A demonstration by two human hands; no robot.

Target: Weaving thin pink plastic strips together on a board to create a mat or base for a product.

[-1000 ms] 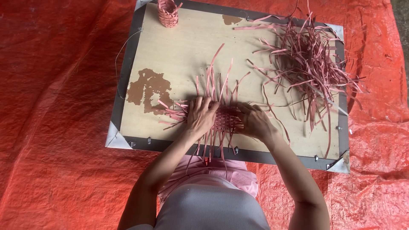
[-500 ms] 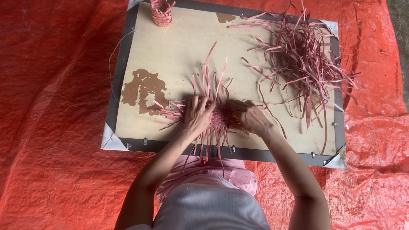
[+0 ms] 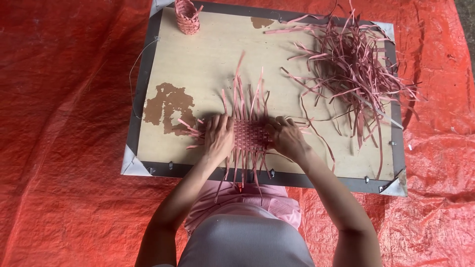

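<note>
An orange tarp [image 3: 64,123] covers the ground, and on it lies a flat board [image 3: 208,64] with a dark frame, giving a firm, level surface to work on. Near the board's far left corner stands a small woven basket [image 3: 187,16], upright and well apart from the hands. At the near edge, the left hand [image 3: 219,138] lies flat with fingers spread on the left side of a woven mat [image 3: 250,134] of pink strips — pressing it down, it seems, so the weave does not shift. The right hand [image 3: 286,138] rests on the mat's right edge, fingers curled over the strips; whether it pinches one I cannot tell. Loose ends fan out from the mat on all sides. Further right, a heap of spare strips [image 3: 354,69] sits within easy reach.
</note>
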